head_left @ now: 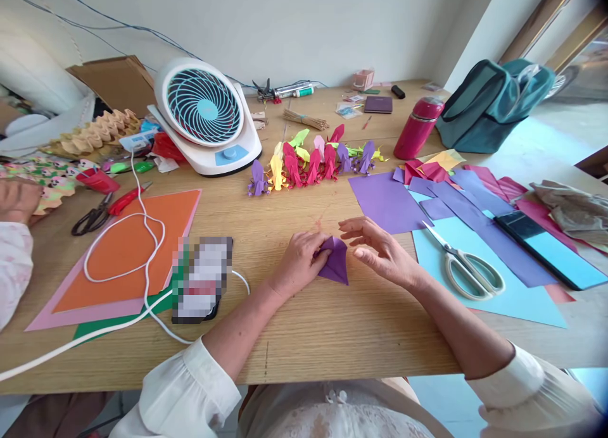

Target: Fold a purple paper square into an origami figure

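Note:
My left hand (304, 261) grips a small piece of folded purple paper (337, 266) at its left side, thumb on top, low over the table. Just to the right of the paper, my right hand (377, 248) is apart from it, with fingers stretched out and nothing in them. Beyond both hands stands a row of folded paper figures (313, 162) in red, purple, yellow and pink. Close by on the right lie a purple sheet (382, 200) and a pair of scissors (470, 273) on a light blue sheet (513, 308).
Left of me are a phone (202, 280), a white cable (145, 267) and an orange sheet (128, 254). A fan (204, 112), a red bottle (418, 128) and a teal bag (489, 109) stand farther back. Another person's hand (19, 197) rests at the far left.

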`<state>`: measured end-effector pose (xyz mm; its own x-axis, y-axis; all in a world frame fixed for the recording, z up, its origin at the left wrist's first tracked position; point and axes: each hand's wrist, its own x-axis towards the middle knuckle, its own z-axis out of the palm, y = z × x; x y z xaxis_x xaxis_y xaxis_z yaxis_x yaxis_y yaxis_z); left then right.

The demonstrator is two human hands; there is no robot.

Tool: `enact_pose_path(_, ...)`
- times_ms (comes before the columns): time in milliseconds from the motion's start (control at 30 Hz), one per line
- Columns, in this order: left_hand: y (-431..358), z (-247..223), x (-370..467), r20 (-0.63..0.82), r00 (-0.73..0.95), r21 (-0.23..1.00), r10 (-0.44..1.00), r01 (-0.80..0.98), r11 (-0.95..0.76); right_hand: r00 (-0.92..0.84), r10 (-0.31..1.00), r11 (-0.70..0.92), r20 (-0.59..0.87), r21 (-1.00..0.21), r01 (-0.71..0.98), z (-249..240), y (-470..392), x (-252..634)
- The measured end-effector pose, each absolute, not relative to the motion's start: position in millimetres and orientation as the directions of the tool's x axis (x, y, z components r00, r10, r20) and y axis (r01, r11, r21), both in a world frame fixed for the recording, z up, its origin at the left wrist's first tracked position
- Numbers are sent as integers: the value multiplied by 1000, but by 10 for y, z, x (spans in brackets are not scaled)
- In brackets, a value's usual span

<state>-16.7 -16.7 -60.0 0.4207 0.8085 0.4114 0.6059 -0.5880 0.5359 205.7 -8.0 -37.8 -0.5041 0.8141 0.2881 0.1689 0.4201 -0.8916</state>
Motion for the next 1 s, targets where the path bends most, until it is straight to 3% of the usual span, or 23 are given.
enact_pose_path(167, -183, -596, -148, 428, 385, 512, 818, 643, -570, -477, 872, 239, 112, -947, 215, -542, -112, 1885)
enact_pose_path(433, -206, -568, -106, 451, 336, 620, 826, 548, -562, -314, 936, 291, 162, -857, 424, -578, -192, 1736)
enact_pose_path(633, -207, -538, -91, 398, 252, 745, 882, 472, -472, -327, 938, 224, 113, -920, 323, -540, -229, 1683)
enact_pose_path(800, -166, -537, -101, 265, 192, 921, 945, 240, -307, -302, 947, 206, 113, -933, 295, -544, -235, 1661)
enact_pose_path(1000, -120, -527, -143, 166, 158, 979, 973, 95, -183, -282, 948, 232, 149, -928, 290, -594, -262, 1626)
